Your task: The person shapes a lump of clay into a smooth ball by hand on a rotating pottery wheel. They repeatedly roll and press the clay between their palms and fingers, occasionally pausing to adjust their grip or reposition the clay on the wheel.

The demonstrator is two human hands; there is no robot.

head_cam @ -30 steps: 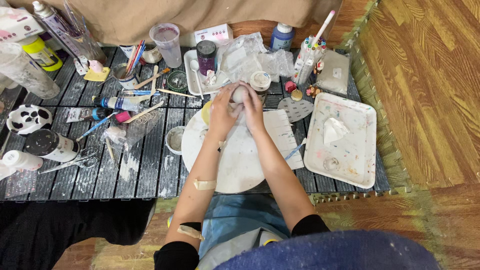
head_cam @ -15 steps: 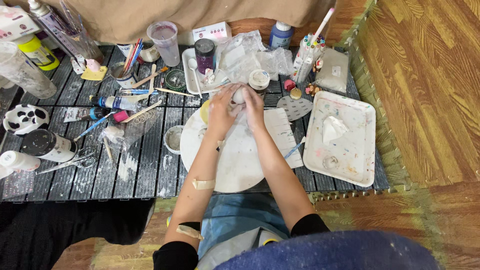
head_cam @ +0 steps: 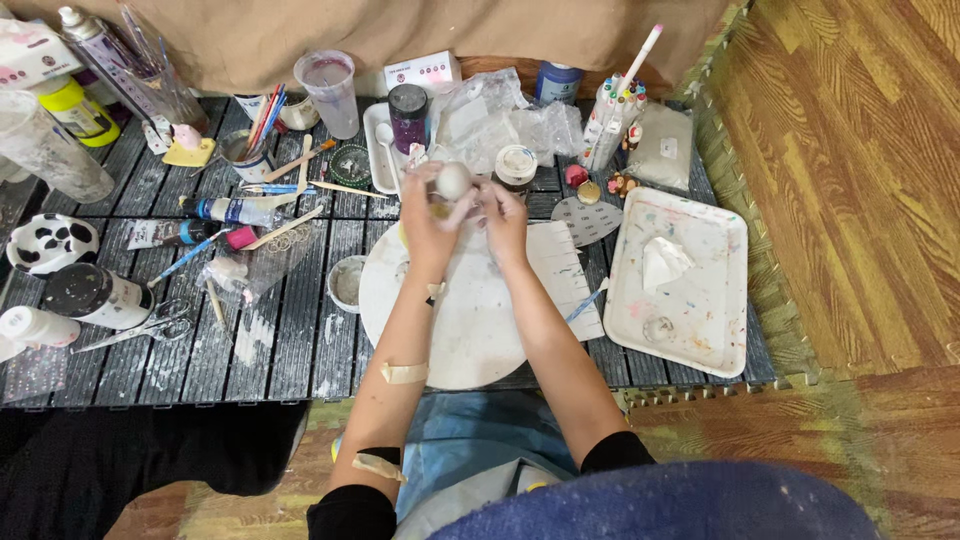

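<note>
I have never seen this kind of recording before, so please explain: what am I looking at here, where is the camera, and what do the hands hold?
There is no machine here. A person works with two bare hands, and the one camera sits on the person's head, looking down, so you see the arms from above.

The left hand and the right hand are raised together over a round white board. Between the fingers is a small whitish ball; the left hand clearly grips it, and the right hand is close beside it.

The low dark slatted table is crowded: a paint-stained white tray on the right, a cup of markers, paint tubes, a plastic cup and scissors on the left.
</note>
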